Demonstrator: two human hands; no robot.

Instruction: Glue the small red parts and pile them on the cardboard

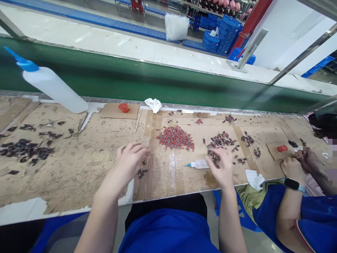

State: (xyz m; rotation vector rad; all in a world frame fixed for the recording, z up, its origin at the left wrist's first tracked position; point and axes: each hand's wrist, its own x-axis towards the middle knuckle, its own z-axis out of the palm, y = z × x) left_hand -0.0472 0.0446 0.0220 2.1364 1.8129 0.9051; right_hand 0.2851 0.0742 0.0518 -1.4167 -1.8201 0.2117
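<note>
My left hand (133, 158) hovers over the cardboard, its fingers loosely stretched to the right, with fingertips blurred. I see nothing held in it. Just below its fingertips lies a small cluster of dark parts (142, 173). My right hand (222, 167) is curved, with thumb and forefinger apart, over a heap of dark and reddish small parts (221, 140). Beside its thumb lies a small clear bottle (200, 164) with a blue needle tip; whether they touch is hard to tell. Between my hands, farther back, sits a pile of small red-and-grey parts (175, 137).
A large white squeeze bottle (54, 88) leans at the back left, above a heap of black pieces (26, 151). A red cup (123, 108), a thin stick (138, 121) and crumpled tissue (153, 104) lie at the back. At right, a co-worker's hands (295, 168) work near another red cup (282, 148).
</note>
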